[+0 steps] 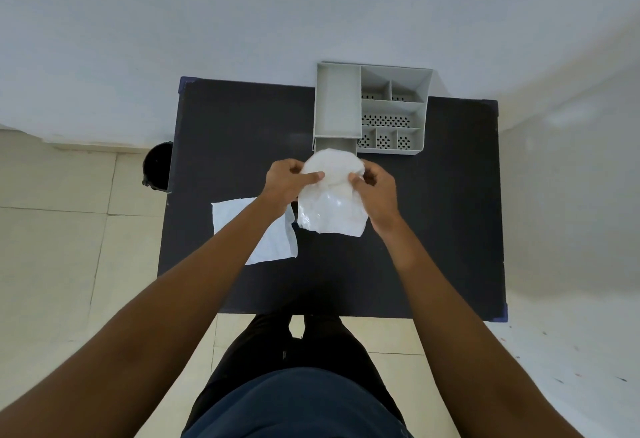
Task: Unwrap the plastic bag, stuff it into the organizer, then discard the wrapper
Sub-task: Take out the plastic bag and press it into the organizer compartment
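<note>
Standing at the near edge of a dark table (433,229), a person in dark trousers is seen from above, with both bare forearms stretched forward over the tabletop. On the left part of the table, a flat white sheet (277,240) is laid out, and it is partly hidden under the left forearm; whether it is a wrapper or another bag cannot be told.

Just beyond it, near the middle of the table, a translucent white plastic bag (330,195) is held up between the two hands. Its upper part is bunched into a rounded bundle, while its lower part hangs loose and open toward the table. The left hand (289,183) is closed on the left side of the bundle, with the thumb laid across the plastic. The right hand (375,190) is closed on the right side, the plastic being pinched between thumb and fingers.

Directly behind the bag, a grey organizer (372,108) is set at the far edge of the table, against a pale wall. A long plain compartment is seen on its left, and several smaller compartments with perforated bottoms on its right. Nothing can be made out inside them.

To the left of the table, a black bin (157,167) is placed on the tiled floor.
</note>
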